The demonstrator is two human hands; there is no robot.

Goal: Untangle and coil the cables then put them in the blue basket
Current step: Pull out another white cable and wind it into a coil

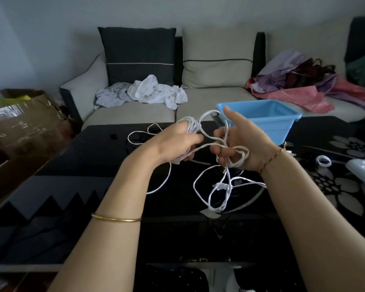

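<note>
Several turns of the white cable (209,186) wrap my left hand's (173,142) curled fingers at mid-frame, while my right hand (240,144), forefinger raised, pinches tangled loops that I judge need freeing next, well before the blue basket (272,127) upper right.

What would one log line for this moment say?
step: untangling | left grip: white cable looped round fingers | right grip: holds tangled loops | blue basket: on table, cable not in yet

Both my forearms are raised, hands close; left grip (177,142) curls round white cable (191,125), right grip (240,144) pinches it.
</note>
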